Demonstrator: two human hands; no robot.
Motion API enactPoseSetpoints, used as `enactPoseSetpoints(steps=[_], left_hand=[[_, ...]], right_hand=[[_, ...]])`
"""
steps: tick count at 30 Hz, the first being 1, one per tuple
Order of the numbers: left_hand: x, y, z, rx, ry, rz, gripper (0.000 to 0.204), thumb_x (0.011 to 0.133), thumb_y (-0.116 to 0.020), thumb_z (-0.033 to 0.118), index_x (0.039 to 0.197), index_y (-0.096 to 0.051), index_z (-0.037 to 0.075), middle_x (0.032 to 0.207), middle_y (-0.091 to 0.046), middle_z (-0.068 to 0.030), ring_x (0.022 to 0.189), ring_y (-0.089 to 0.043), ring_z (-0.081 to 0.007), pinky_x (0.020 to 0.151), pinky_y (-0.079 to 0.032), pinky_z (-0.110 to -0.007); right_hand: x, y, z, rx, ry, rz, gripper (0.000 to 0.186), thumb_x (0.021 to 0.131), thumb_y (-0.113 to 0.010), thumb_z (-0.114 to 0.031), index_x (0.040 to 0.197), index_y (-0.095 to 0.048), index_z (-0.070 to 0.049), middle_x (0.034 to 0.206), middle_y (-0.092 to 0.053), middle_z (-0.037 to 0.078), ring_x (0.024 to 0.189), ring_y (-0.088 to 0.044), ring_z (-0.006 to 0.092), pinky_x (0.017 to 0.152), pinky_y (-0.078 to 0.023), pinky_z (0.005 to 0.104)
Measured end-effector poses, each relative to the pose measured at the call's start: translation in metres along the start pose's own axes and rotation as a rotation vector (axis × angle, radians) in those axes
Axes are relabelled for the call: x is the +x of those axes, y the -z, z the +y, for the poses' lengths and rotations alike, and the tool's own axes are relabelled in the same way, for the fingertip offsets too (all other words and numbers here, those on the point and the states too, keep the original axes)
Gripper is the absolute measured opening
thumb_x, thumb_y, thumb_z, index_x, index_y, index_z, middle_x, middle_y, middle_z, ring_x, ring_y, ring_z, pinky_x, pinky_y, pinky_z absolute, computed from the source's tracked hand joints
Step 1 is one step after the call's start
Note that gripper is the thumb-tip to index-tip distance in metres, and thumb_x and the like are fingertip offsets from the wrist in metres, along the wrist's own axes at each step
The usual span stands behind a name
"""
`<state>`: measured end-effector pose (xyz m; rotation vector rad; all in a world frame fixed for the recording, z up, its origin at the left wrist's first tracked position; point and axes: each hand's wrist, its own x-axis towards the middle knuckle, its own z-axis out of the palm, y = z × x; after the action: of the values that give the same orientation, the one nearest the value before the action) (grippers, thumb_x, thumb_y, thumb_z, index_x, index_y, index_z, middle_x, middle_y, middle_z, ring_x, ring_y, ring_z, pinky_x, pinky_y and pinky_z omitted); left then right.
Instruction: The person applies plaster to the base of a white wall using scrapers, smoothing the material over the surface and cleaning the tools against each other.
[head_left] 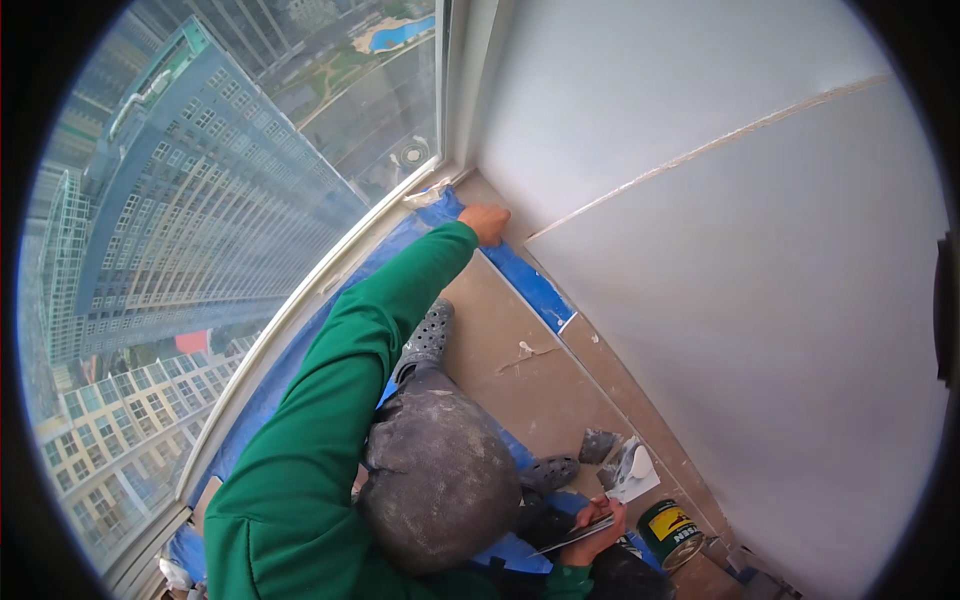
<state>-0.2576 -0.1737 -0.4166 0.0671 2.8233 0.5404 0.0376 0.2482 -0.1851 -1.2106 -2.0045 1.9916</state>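
Note:
My left hand (484,222), green-sleeved, reaches to the corner below the window, fingers closed against blue masking film (435,208); what they grip is hidden. More blue tape (540,290) runs along the wall's foot beside it. My right hand (596,535) is closed on a flat metal scraper (575,530) at the lower right. My dusty grey knee (435,470) fills the lower middle, with grey perforated clogs (425,330) on my feet.
A tall window (260,160) overlooking towers spans the left. A pale wall (720,300) with a rough horizontal seam fills the right. A paint can (670,530), a white card with putty (630,470) and a dark flat piece (598,445) lie on the brown floor covering (520,380).

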Motion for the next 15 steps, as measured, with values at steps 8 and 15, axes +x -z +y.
enactPoseSetpoints(steps=[8,15], left_hand=[[-0.041,0.003,0.000,0.392,-0.172,0.323,0.011,0.071,-0.061,0.018,0.078,-0.065,0.010,0.091,-0.055,-0.0077,0.096,-0.050,-0.0244,0.089,-0.038,-0.038],[-0.046,0.007,-0.004,0.359,-0.148,0.374,0.021,0.068,-0.059,0.014,0.086,-0.066,0.007,0.112,-0.052,-0.0153,0.120,-0.042,-0.0321,0.113,-0.020,-0.049]], right_hand=[[0.001,-0.008,0.004,-0.018,-0.024,-0.006,0.030,0.087,-0.047,-0.026,0.073,-0.051,-0.001,0.051,-0.043,0.004,0.034,-0.038,0.0125,0.034,-0.027,0.0238],[0.007,0.002,0.010,-0.079,0.002,-0.059,0.023,0.088,-0.047,-0.024,0.081,-0.048,-0.001,0.066,-0.054,0.009,0.037,-0.039,0.0121,0.035,-0.028,0.0227]])
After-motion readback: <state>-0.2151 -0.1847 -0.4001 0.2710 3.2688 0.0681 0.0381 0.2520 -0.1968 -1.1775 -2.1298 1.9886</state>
